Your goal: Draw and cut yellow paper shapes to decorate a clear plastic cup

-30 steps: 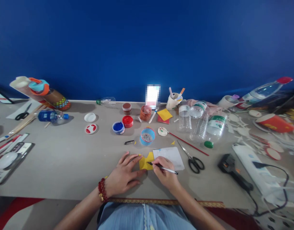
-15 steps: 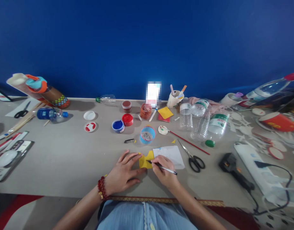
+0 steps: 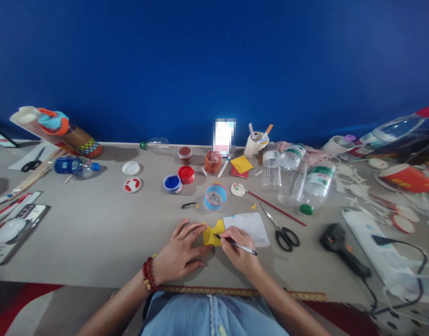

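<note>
Fingers spread, my left hand [image 3: 182, 249] lies flat with its fingertips on the left edge of a cut piece of yellow paper [image 3: 211, 238]. My right hand [image 3: 239, 247] is closed around a pen [image 3: 244, 248], whose tip meets the yellow paper. A white sheet [image 3: 252, 228] lies partly under the right hand, its left edge beside the yellow piece. To the right rest black-handled scissors [image 3: 283, 235], blades pointing away from me. A black pen cap [image 3: 189, 205] is just beyond the left hand.
Farther back stand a blue paint jar [image 3: 172, 184], a red paint jar [image 3: 186, 174] and a blue-rimmed water cup [image 3: 215, 197]. A red paintbrush [image 3: 270, 203] leads toward plastic bottles [image 3: 317, 182]. A glue gun [image 3: 345, 252] and a power strip [image 3: 371, 247] lie at right.
The upper end of the pen has shifted very slightly to the left. Both hands stay in nearly the same place.
</note>
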`<control>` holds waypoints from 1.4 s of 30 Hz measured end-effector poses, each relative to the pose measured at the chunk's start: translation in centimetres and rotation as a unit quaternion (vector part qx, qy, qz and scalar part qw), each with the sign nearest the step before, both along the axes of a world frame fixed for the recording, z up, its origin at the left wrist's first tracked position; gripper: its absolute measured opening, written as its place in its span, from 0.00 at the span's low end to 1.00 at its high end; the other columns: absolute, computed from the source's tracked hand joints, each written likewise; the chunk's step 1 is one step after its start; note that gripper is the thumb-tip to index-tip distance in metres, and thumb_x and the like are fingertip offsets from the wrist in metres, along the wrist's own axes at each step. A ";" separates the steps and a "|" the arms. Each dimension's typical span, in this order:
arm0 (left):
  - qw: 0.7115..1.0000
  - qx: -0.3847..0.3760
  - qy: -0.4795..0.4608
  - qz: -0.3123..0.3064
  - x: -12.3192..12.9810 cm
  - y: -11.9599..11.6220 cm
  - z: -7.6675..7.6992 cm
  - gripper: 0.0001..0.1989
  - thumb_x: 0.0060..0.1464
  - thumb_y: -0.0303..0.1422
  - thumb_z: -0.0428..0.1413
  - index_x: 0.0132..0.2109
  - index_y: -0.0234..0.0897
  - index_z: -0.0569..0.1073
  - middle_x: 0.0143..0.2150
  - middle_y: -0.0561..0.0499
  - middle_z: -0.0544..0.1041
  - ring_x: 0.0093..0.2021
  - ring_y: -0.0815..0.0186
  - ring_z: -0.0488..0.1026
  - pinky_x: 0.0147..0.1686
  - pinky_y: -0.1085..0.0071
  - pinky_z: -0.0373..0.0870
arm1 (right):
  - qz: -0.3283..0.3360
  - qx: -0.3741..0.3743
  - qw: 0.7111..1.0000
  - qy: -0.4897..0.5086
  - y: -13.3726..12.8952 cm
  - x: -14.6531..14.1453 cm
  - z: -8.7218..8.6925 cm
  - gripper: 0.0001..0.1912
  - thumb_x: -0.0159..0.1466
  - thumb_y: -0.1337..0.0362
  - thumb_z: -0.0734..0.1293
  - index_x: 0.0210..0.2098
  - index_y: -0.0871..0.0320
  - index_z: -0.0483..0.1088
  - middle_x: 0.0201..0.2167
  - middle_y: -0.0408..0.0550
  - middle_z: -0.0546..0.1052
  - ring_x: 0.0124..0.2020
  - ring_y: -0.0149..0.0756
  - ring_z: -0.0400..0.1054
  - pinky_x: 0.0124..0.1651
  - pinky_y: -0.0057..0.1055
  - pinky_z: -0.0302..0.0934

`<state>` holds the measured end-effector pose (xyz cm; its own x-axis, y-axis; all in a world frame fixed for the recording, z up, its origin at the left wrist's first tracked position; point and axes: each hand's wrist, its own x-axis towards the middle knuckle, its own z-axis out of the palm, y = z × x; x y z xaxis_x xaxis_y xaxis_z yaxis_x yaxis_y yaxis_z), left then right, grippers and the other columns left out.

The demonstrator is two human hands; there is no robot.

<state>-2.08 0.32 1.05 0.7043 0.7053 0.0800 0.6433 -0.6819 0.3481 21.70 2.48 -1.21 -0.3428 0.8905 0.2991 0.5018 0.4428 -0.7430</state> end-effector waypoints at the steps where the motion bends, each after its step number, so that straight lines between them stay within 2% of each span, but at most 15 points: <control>1: 1.000 -0.001 0.000 0.000 0.0 0.0 0.0 0.23 0.59 0.41 0.54 0.62 0.54 0.65 0.69 0.47 0.54 0.65 0.50 0.54 0.64 0.43 0.45 | 0.002 -0.001 1.000 -0.001 0.0 0.0 -0.1 0.06 0.61 0.70 0.61 0.30 0.55 0.68 0.24 0.44 0.73 0.27 0.36 0.67 0.32 0.30 0.59; 29: 1.000 -0.008 0.009 -0.003 0.0 0.0 0.0 0.24 0.59 0.41 0.54 0.62 0.55 0.64 0.70 0.48 0.53 0.66 0.50 0.53 0.64 0.43 0.44 | 0.017 -0.004 1.000 0.018 -0.2 0.0 0.6 0.07 0.57 0.71 0.60 0.23 0.55 0.64 0.19 0.41 0.69 0.23 0.33 0.62 0.28 0.29 0.52; 35: 1.000 -0.006 0.007 -0.004 -0.1 0.0 0.0 0.24 0.59 0.41 0.54 0.62 0.55 0.64 0.70 0.48 0.53 0.66 0.51 0.53 0.64 0.43 0.44 | -0.026 -0.004 0.997 0.067 -0.4 0.4 -0.2 0.08 0.59 0.72 0.60 0.26 0.55 0.65 0.20 0.41 0.68 0.23 0.33 0.62 0.29 0.28 0.55; 42: 1.000 -0.008 0.014 -0.009 -0.1 0.1 -0.1 0.24 0.60 0.42 0.53 0.63 0.55 0.63 0.70 0.46 0.52 0.66 0.50 0.52 0.63 0.42 0.44 | -0.019 -0.010 0.999 0.025 -0.1 0.2 -0.6 0.06 0.61 0.70 0.61 0.29 0.56 0.68 0.24 0.44 0.73 0.27 0.36 0.67 0.32 0.30 0.58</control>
<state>-2.20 0.39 0.91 0.7187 0.6936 0.0480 0.6410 -0.6877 0.3409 21.93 2.42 -1.78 -0.2941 0.9086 0.2965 0.4800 0.4087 -0.7762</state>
